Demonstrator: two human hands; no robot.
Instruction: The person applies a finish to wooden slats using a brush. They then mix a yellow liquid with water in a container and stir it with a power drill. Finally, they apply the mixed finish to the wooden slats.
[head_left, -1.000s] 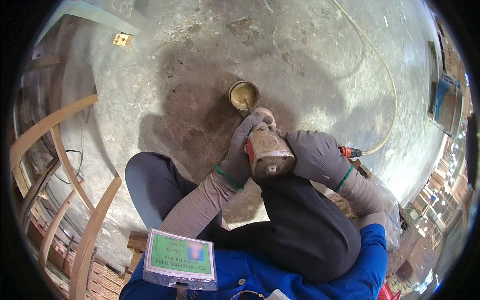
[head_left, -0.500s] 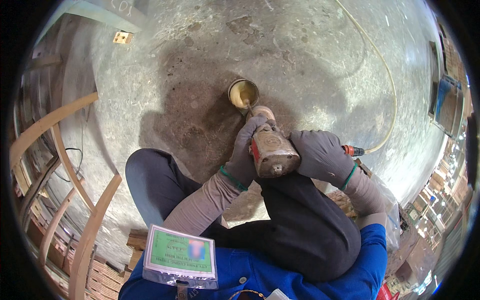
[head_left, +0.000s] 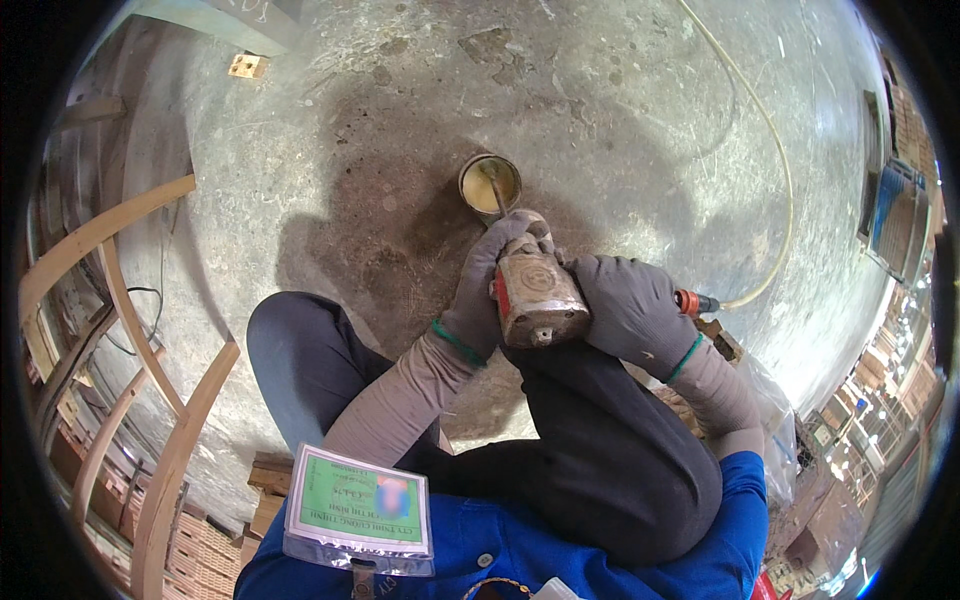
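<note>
Power tool is held near the right knee, its rod reaching into the cup. Its front is grasped by the left grip, its right side by the right grip. Being probably heavy and stiff, it is best supported there.

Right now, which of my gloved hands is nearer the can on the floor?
Your left hand, holding the power tool near its front end; your right hand sits farther back, beside the orange-red hose coupling.
</note>
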